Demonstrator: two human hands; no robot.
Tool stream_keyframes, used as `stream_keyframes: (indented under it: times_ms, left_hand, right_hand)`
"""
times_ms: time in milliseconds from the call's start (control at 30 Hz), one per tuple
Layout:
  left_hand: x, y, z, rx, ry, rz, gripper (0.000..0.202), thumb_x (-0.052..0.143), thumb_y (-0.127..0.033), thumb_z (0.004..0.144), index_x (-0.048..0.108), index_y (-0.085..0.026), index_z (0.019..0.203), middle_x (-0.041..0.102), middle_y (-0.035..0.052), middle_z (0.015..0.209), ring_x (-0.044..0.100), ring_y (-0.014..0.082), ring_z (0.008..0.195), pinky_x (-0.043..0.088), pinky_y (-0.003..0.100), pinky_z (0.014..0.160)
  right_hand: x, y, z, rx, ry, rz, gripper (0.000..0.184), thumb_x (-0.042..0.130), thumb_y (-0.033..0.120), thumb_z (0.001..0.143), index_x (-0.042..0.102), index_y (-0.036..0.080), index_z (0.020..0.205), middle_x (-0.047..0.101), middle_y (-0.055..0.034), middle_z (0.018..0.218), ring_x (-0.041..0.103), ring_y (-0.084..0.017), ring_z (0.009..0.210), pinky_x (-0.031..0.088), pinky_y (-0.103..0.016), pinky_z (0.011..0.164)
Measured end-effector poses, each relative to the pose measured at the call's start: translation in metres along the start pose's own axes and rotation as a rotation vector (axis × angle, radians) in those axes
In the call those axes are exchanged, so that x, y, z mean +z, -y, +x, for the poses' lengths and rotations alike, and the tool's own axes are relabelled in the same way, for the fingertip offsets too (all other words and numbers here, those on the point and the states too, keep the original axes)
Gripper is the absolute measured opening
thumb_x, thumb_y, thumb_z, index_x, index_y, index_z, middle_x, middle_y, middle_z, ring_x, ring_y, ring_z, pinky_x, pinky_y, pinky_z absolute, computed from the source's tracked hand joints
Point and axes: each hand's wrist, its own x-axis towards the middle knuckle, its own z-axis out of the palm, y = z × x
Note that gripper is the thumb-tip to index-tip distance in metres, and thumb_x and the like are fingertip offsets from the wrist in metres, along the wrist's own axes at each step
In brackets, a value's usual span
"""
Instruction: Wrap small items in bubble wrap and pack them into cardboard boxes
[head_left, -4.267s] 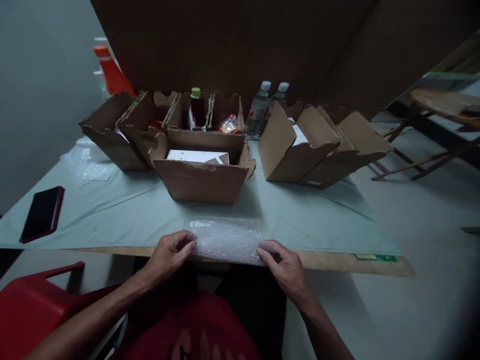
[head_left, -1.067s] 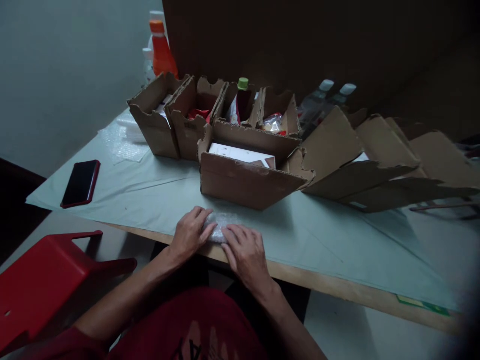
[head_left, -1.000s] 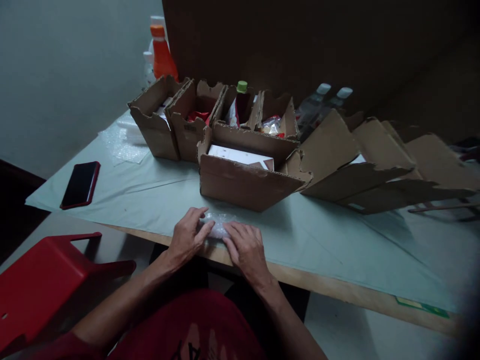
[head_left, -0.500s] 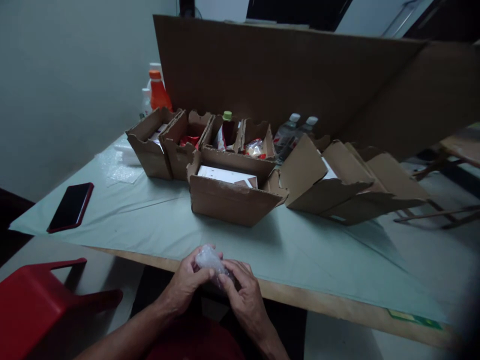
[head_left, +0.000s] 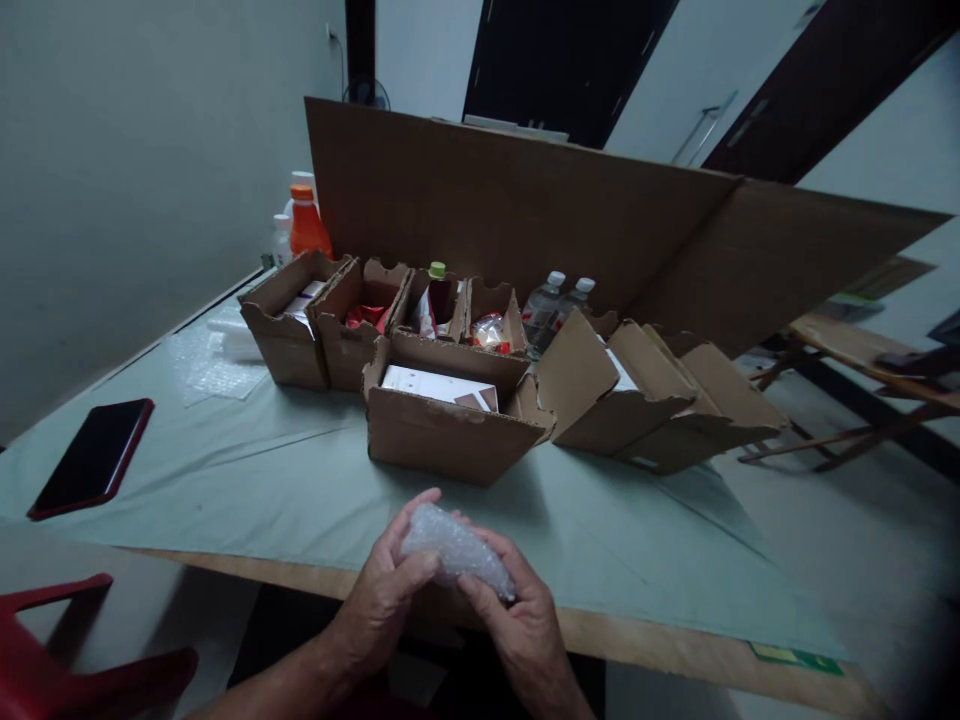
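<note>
A small bundle of bubble wrap (head_left: pixel 455 549) is held up over the table's near edge between both my hands. My left hand (head_left: pixel 386 590) curls round its left end, thumb and fingers closed on it. My right hand (head_left: pixel 519 620) grips the right end from below, fingers pinched on the wrap. What the wrap holds, if anything, is hidden. Just beyond stands an open cardboard box (head_left: pixel 450 430) with a white flat box inside.
A row of open cardboard boxes (head_left: pixel 330 320) holds bottles and packets; more boxes (head_left: pixel 652 410) lean at the right. A dark phone (head_left: pixel 94 468) lies at the left, a bubble wrap sheet (head_left: pixel 214 360) behind it. A tall cardboard sheet (head_left: pixel 570 220) backs the table. A red stool (head_left: pixel 67 660) stands lower left.
The flat bubble wrap sheet was rolled into a small bundle on the table, then lifted off it in both hands. My view tilted upward.
</note>
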Motion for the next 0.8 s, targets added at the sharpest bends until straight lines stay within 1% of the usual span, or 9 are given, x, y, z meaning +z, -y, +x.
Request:
stream_keyframes:
  times_ms: [67,133,200,267,367,433,500,633,800]
  left_hand:
    - [-0.012,-0.021,0.009,0.135,-0.031,0.063,0.073,0.079,-0.045,0.075,0.053,-0.022,0.139,0.07,0.0119,0.123,0.062,0.0278,0.116,0.043,0.041,0.104]
    - [-0.029,-0.048,0.025,0.328,-0.169,0.143,0.062,0.072,-0.047,0.079,0.057,-0.02,0.133,0.069,0.0124,0.125,0.059,0.0285,0.122,0.039,0.043,0.109]
    - [-0.048,-0.075,0.047,0.483,-0.353,0.239,0.052,0.068,-0.044,0.081,0.06,-0.019,0.125,0.067,0.0124,0.127,0.057,0.029,0.125,0.039,0.045,0.11]
    - [-0.065,-0.092,0.073,0.574,-0.505,0.326,0.049,0.068,-0.04,0.077,0.061,-0.018,0.12,0.066,0.012,0.126,0.056,0.0289,0.126,0.041,0.045,0.109]
    - [-0.083,-0.091,0.109,0.6,-0.602,0.437,0.051,0.068,-0.039,0.071,0.06,-0.019,0.118,0.064,0.0122,0.127,0.056,0.0281,0.124,0.042,0.042,0.108]
    - [-0.089,-0.078,0.123,0.568,-0.585,0.513,0.051,0.066,-0.04,0.072,0.06,-0.019,0.118,0.063,0.0126,0.128,0.057,0.0278,0.122,0.042,0.043,0.108]
    - [-0.092,-0.065,0.127,0.538,-0.545,0.56,0.048,0.065,-0.041,0.074,0.062,-0.019,0.117,0.064,0.0127,0.126,0.058,0.028,0.12,0.041,0.044,0.108]
    - [-0.091,-0.055,0.119,0.508,-0.423,0.628,0.044,0.063,-0.044,0.079,0.065,-0.019,0.115,0.067,0.0118,0.123,0.06,0.028,0.116,0.043,0.043,0.105]
    - [-0.088,-0.059,0.111,0.485,-0.338,0.655,0.041,0.057,-0.05,0.085,0.069,-0.018,0.108,0.072,0.0108,0.111,0.064,0.0277,0.108,0.047,0.04,0.097]
  right_hand:
    - [-0.027,0.025,0.018,-0.06,-0.056,-0.117,0.029,0.069,0.039,0.087,0.071,0.024,0.111,0.077,-0.0012,0.098,0.071,-0.016,0.077,0.056,-0.021,0.068]
    - [-0.055,0.051,0.042,-0.188,-0.204,-0.306,0.03,0.069,0.041,0.087,0.07,0.024,0.111,0.076,-0.0007,0.093,0.069,-0.017,0.074,0.054,-0.023,0.065]
    - [-0.077,0.075,0.07,-0.352,-0.353,-0.555,0.034,0.067,0.042,0.088,0.068,0.023,0.115,0.076,-0.0035,0.101,0.069,-0.019,0.081,0.053,-0.027,0.072]
    - [-0.085,0.094,0.098,-0.473,-0.391,-0.865,0.034,0.061,0.04,0.091,0.067,0.021,0.119,0.074,-0.0078,0.109,0.067,-0.024,0.089,0.049,-0.034,0.08]
    - [-0.075,0.113,0.13,-0.438,-0.239,-1.374,0.032,0.054,0.036,0.092,0.068,0.017,0.114,0.075,-0.0138,0.101,0.066,-0.029,0.09,0.042,-0.038,0.081]
    - [-0.06,0.123,0.144,-0.277,-0.073,-1.641,0.029,0.052,0.034,0.092,0.069,0.015,0.107,0.074,-0.0164,0.092,0.066,-0.03,0.088,0.039,-0.038,0.078]
    - [-0.046,0.133,0.157,-0.084,0.095,-1.764,0.03,0.05,0.031,0.092,0.069,0.013,0.106,0.075,-0.0187,0.091,0.068,-0.031,0.09,0.038,-0.037,0.078]
    - [-0.037,0.147,0.19,0.203,0.355,-1.671,0.034,0.05,0.027,0.088,0.073,0.01,0.107,0.074,-0.0235,0.105,0.07,-0.032,0.096,0.04,-0.032,0.07]
    - [-0.041,0.135,0.227,0.301,0.515,-1.505,0.025,0.061,0.027,0.08,0.078,0.009,0.087,0.076,-0.0175,0.089,0.069,-0.024,0.075,0.039,-0.027,0.058]
